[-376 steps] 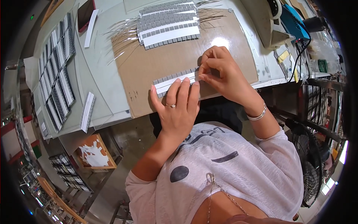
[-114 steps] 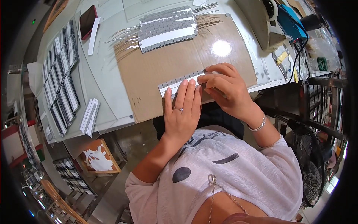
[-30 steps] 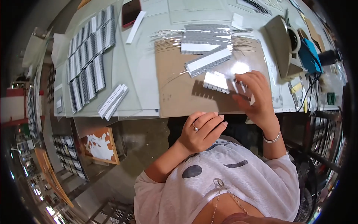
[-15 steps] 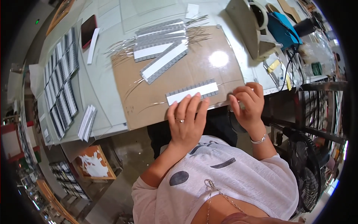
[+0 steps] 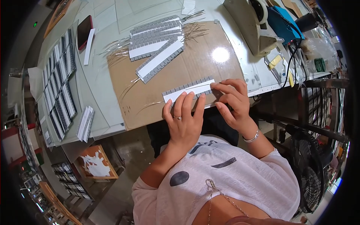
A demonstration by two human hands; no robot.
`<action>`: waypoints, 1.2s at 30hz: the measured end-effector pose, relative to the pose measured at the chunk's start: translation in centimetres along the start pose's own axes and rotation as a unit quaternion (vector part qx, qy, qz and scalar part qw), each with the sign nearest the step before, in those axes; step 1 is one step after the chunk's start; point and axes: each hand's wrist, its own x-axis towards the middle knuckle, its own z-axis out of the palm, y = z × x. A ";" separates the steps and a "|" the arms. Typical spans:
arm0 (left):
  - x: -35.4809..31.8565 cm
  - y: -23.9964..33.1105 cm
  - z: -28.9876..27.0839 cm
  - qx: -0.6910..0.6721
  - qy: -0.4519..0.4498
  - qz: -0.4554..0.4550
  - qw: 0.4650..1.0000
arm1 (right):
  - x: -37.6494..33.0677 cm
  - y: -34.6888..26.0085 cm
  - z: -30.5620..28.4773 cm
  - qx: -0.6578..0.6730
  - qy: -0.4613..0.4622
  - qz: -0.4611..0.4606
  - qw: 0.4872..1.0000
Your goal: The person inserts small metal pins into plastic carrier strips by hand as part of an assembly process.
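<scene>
A white strip edged with small grey squares [image 5: 189, 91] lies on the brown board close to the table's front edge, with a thin wire trailing from its left end. My left hand [image 5: 184, 118], a ring on one finger, presses its spread fingertips on the strip's near edge. At the strip's right end my right hand [image 5: 235, 103] rests its index fingertip, thumb held apart from the fingers. Farther back, several similar strips [image 5: 155, 37] are piled with wires fanning out on both sides. One more strip [image 5: 160, 61] lies slanted in front of that pile.
Under the work is a brown board [image 5: 202, 52] on a glass-topped table. To the left lie a phone [image 5: 84, 32], a narrow white strip [image 5: 89, 47] and rows of black-and-white strips [image 5: 60, 84]. A beige machine [image 5: 249, 28] and blue box [image 5: 283, 24] stand at back right; a fan [image 5: 311, 165] is beside me.
My right hand has moved left from beyond the board's edge and now touches the strip's right end. The left hand stays on the strip. The whole view has shifted slightly.
</scene>
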 end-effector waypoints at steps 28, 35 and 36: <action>0.1 -0.1 1.1 0.056 0.041 0.009 0.998 | 6.7 -1.4 1.8 0.122 -0.068 0.113 0.984; -0.2 0.0 1.3 0.025 0.055 -0.002 0.998 | 5.7 -0.6 1.1 0.013 -0.125 0.127 0.984; -0.3 0.0 1.3 0.017 0.057 -0.005 0.998 | 5.8 -0.6 1.1 -0.004 -0.130 0.117 0.985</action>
